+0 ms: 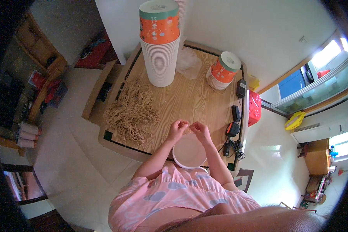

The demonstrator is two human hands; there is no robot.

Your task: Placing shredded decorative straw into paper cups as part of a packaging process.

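My left hand (pixel 178 128) and my right hand (pixel 200 130) are raised close together just past the far rim of a white round paper bucket (pixel 188 152) that stands at the table's near edge. Both hands have their fingers pinched; a thin strand seems to run between them, too small to make out. A big pile of tan string pieces (pixel 130 110) lies on the wooden table (pixel 189 96) to the left of my left hand.
A tall stack of white buckets with an orange band (pixel 159 42) stands at the table's far side. A shorter stack (pixel 224 71) and a clear plastic bag (pixel 189 62) sit further right. Black chargers and cables (pixel 232 131) line the right edge. A red stool (pixel 254 108) stands beyond.
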